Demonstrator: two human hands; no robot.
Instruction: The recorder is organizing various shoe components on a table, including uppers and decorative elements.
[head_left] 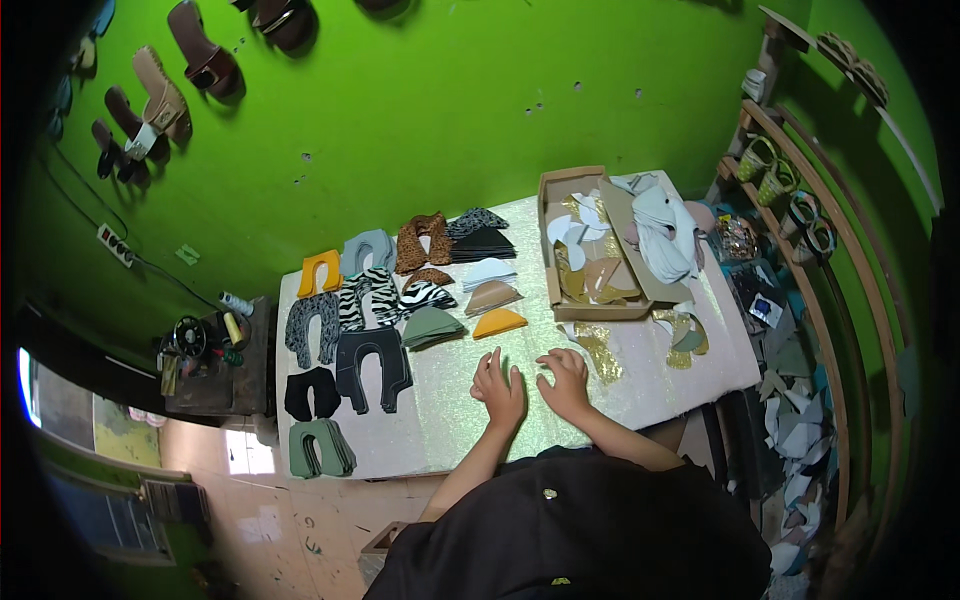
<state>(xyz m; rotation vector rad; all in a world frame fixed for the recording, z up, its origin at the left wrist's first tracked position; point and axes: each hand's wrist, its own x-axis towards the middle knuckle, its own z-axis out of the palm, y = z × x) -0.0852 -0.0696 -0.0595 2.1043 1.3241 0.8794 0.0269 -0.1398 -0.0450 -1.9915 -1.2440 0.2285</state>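
Note:
Both hands are over the near middle of the table, a short gap between them. My left hand (498, 390) has its fingers apart and loosely bent, with nothing in it. Thumb and fingers of my right hand (565, 383) are also apart, and that hand holds nothing. Beyond the left hand lies a stack of orange half-round pieces (499, 322), and a green half-round stack (434, 328) sits to its left. Glittery gold scraps (600, 354) lie just past the right hand. Stacked black U-shaped pieces (374, 366) are farther left.
An open cardboard box (603, 312) of cutouts stands at the back right of the pale shimmering table (440, 440), with white material (665, 235) beside it. Several patterned U-shaped stacks, such as zebra-striped ones (368, 298), line the left. A sewing machine (188, 335) and a wooden rack (800, 190) flank the table.

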